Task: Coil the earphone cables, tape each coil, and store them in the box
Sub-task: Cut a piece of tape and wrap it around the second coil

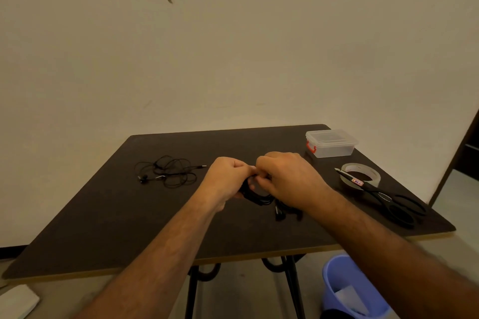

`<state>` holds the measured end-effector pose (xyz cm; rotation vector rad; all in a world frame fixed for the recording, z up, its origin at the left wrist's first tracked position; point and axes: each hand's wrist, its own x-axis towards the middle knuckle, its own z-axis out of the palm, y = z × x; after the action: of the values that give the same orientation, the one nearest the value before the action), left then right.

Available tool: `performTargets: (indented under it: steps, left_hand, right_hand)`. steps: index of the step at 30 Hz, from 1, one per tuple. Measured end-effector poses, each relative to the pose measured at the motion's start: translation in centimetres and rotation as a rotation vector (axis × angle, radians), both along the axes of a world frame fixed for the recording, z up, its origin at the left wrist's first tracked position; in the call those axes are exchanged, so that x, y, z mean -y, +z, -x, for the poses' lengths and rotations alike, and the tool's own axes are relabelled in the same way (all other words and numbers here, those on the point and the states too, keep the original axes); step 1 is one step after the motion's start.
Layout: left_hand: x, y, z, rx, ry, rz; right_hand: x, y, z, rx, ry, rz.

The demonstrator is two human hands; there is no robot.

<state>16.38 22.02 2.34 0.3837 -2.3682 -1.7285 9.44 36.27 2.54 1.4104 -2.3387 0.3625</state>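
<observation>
Plain beige wall [233, 46] fills the upper half of the head view, and below it a dark counter [103, 215] stands on black legs.

Over the counter's middle, both hands meet around a black coil [255, 195] of earphone cable. The left hand [228, 179] has its fingers curled round the coil's left side; the right hand [287, 179] curls over the top, its fingertips pinching the cable where the hands touch. Much of the coil is hidden behind the fingers, so how many loops it has cannot be told. Its earbuds [280, 211] hang below the right wrist, blurred and dark against the counter.

A second, loose earphone [167, 171] lies tangled on the counter well to the left, its plug pointing right.

At the far right corner sits a clear box [330, 144] with a red latch, lid on; its contents are hard to make out. Nearer, a tape roll [363, 172] lies flat with black scissors [388, 197] resting across it, blades on the roll.

Below the counter's near edge stands a blue bin [347, 290], cut off by the frame and partly behind the right forearm. A pale object at the bottom left corner is cropped and unclear.
</observation>
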Motion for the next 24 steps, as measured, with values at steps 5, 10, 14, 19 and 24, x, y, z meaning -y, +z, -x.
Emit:
performTargets:
  steps: [5,10,14,19,24]
  left_hand:
    - [0.1,-0.4,-0.1,0.009,0.011,0.108]
    - [-0.3,-0.7,-0.4,-0.032,-0.052,0.235]
    - [-0.6,-0.7,-0.5,-0.114,-0.105,0.396]
    - [-0.9,-0.7,-0.6,-0.159,-0.165,0.449]
    - [-1.1,-0.8,-0.5,-0.221,-0.160,0.457]
  right_hand:
    - [-0.5,1.5,0.2,0.216,-0.087,-0.055]
    - [-1.1,2.7,1.5,0.413,-0.155,-0.085]
    - [-1.2,3.2,2.4,0.630,-0.142,-0.052]
    - [-1.5,4.3,3.8,0.842,-0.167,-0.089]
    - [-1.3,3.9,4.3,0.993,-0.127,-0.074]
